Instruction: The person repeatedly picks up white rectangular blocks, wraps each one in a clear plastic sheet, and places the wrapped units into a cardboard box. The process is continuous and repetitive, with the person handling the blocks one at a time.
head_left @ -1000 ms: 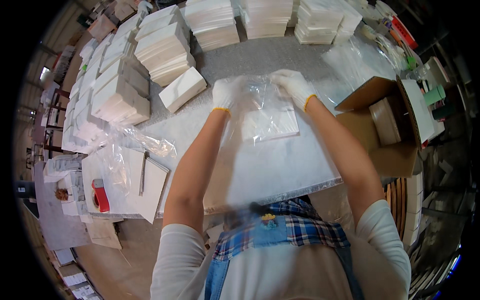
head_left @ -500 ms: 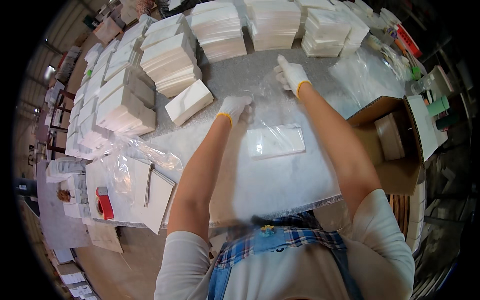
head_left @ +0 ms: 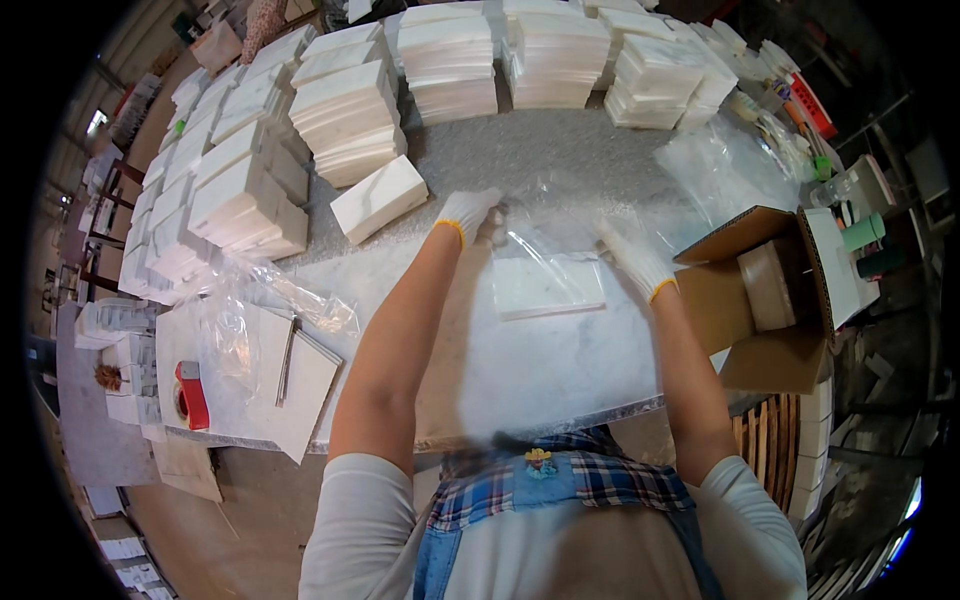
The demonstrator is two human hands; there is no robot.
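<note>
A flat white marble tile (head_left: 550, 290) lies before me with clear plastic film (head_left: 545, 245) over it and beyond its far edge. My left hand (head_left: 468, 215), in a white knit glove with a yellow cuff, is beside the tile's far left corner, its fingers closed on the film. My right hand (head_left: 637, 255), gloved the same way, is by the tile's far right corner, at the film's right side. Motion smears its fingers, so their grip is unclear. Left of my left hand lies a thick white marble block (head_left: 380, 200), set at an angle.
Tall stacks of white tiles (head_left: 345, 105) line the table's far and left sides. An open cardboard box (head_left: 780, 355) holding a wrapped bundle stands at right, near loose plastic bags (head_left: 715, 170). A red tape dispenser (head_left: 190, 395) and thin white sheets (head_left: 300, 390) lie at left.
My right hand has come nearer and to the right, from beyond the tile to its far right corner. My left hand has stayed almost in place. The view has shifted slightly.
</note>
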